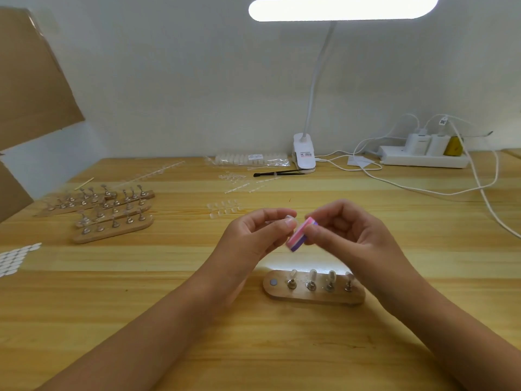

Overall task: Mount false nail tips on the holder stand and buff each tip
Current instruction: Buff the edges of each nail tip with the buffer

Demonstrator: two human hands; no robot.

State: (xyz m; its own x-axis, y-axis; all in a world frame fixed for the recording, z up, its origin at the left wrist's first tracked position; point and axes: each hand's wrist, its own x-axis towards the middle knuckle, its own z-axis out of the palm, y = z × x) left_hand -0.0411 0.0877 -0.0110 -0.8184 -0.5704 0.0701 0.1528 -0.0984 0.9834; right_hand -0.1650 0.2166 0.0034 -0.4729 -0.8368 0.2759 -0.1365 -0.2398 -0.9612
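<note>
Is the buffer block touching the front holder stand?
Apart. Head view: the right hand pinches the buffer block clear of the holder stand; bare table shows between them.

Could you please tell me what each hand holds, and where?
The right hand pinches the pink-and-purple buffer block at its upper end. The left hand pinches a small clear false nail tip in a fingertip grip; which part is hidden.

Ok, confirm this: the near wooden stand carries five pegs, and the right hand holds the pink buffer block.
Not five. The head view shows four pegs on the near wooden stand; its left-end spot is bare. The right hand does hold the pink buffer block.
</note>
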